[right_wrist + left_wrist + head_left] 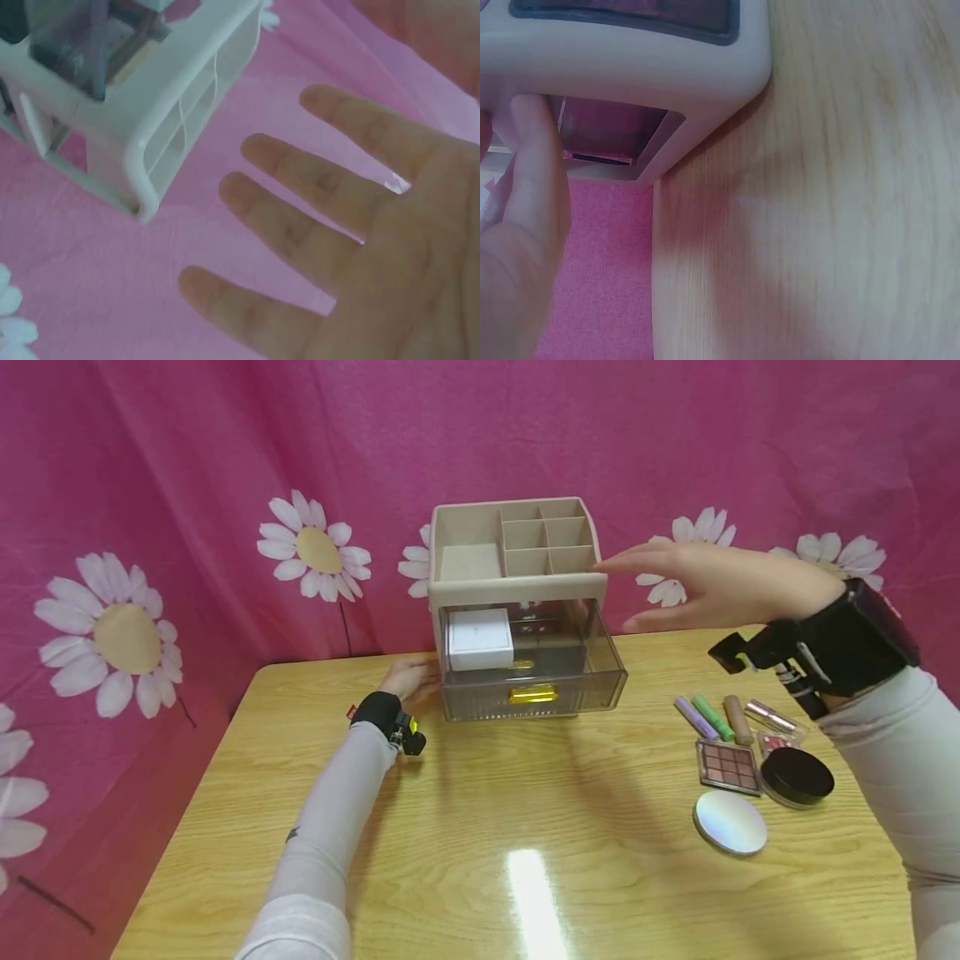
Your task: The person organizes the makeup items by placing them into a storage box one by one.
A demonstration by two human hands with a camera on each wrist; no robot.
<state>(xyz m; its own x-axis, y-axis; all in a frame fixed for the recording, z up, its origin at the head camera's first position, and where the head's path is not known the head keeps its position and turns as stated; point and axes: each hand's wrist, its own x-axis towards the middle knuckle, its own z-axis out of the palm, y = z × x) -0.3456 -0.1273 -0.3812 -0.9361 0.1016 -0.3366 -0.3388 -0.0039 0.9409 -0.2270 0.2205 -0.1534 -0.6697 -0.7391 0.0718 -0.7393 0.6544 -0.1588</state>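
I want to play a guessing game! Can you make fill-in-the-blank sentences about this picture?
1. The organizer's clear drawer is pulled ___.
2. Inside the drawer sits a ___ box.
3. The left hand rests against the organizer's ___ side.
4. The right hand hovers with fingers ___.

Missing words: open; white; left; straight

Wood table [525, 860] — organizer [517, 602] at back, makeup [750, 752] on right.

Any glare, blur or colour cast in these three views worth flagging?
Head view: sharp, with a bright streak of glare on the table and soft shadows beneath the organizer. Left wrist view: hazy, the left hand blurred at close range. Right wrist view: soft focus, the right hand washed pink.
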